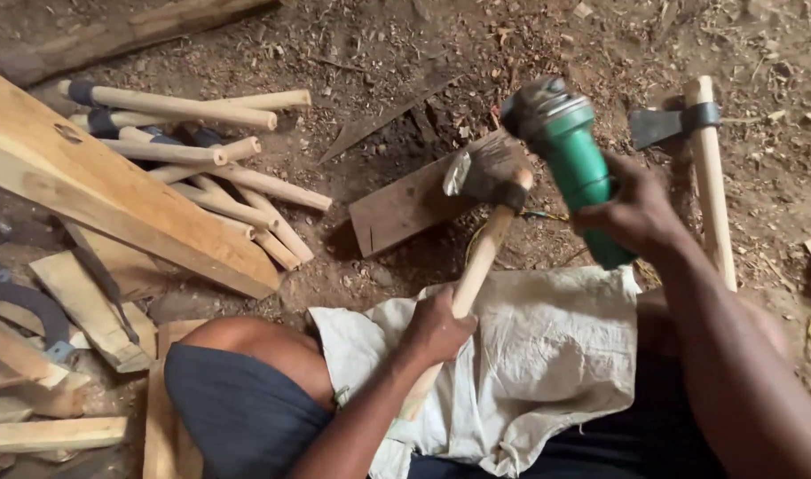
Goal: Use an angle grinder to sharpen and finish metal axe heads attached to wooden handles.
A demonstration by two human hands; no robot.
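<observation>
an axe [478,177] with a pale wooden handle is held over a white cloth [530,355] spread across the lap, its handle clamped in the fingers of the left hand [436,326] and its blurred metal head raised over a short board [405,206] on the dirt. a green grinder [572,153] is gripped just right of that head, the fingers of the right hand [634,213] wrapped tight round its body. two axes are counted, the second axe [703,160] lying far right on the ground, while about ten bare handles [201,155] are piled at the far left beside a long plank [113,191]; no containers are seen.
</observation>
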